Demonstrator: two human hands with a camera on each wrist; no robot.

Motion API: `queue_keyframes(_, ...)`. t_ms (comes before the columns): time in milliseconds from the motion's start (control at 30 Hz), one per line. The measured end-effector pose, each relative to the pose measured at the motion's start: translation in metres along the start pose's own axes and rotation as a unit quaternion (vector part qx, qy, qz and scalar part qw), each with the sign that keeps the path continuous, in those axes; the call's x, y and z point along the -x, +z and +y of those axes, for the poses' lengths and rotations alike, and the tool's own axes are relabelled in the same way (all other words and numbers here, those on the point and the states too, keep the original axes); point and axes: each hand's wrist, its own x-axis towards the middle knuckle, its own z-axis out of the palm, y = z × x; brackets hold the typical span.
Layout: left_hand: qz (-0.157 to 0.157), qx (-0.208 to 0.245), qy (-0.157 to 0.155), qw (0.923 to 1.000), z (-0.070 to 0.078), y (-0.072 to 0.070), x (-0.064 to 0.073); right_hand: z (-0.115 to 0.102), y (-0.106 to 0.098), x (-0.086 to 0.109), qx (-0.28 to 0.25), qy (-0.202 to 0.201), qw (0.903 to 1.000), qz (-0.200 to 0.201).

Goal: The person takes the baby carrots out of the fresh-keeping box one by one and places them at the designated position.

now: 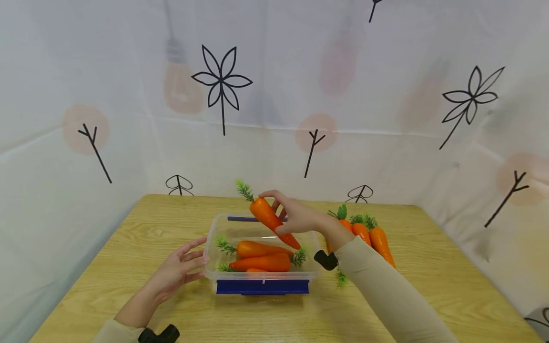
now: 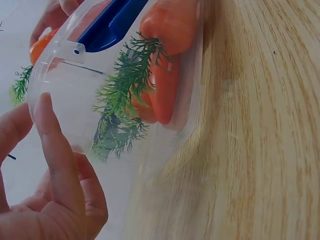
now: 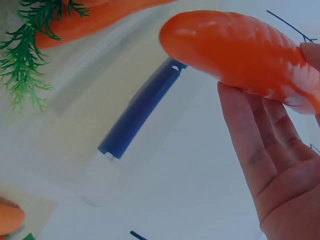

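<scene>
My right hand [image 1: 300,216] grips an orange carrot [image 1: 267,214] above a clear plastic box [image 1: 263,275]. The carrot slants, its green top up to the left and its thin tip pointing down over the box. In the right wrist view, fingers [image 3: 240,115] lie along its underside. Inside the box, several carrots [image 1: 268,262] lie on their sides, some green tops against the near-left wall, as the left wrist view shows. At the box's left end, my left hand [image 1: 176,269] touches the rim with fairly straight, spread fingers.
To the right of the box, more carrots [image 1: 381,243] lie on the wooden table [image 1: 171,224], partly hidden by my right forearm. Blue latches [image 1: 262,287] hang at the box's sides. A white patterned cloth [image 1: 274,157] stands behind the table and along its sides.
</scene>
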Motion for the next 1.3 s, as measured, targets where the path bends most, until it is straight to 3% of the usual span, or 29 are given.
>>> queue_keyframes(333, 0.001, -0.002, -0.001, 1.0000, 0.001, 0.000, 0.000, 0.002, -0.007, 0.022, 0.011, 0.022, 0.9981, 0.057)
queue_keyframes(1300, -0.013, -0.004, 0.000, 0.9999, -0.002, -0.003, -0.002, 0.029, -0.013, 0.089, -0.010, 0.068, 0.9869, 0.145)
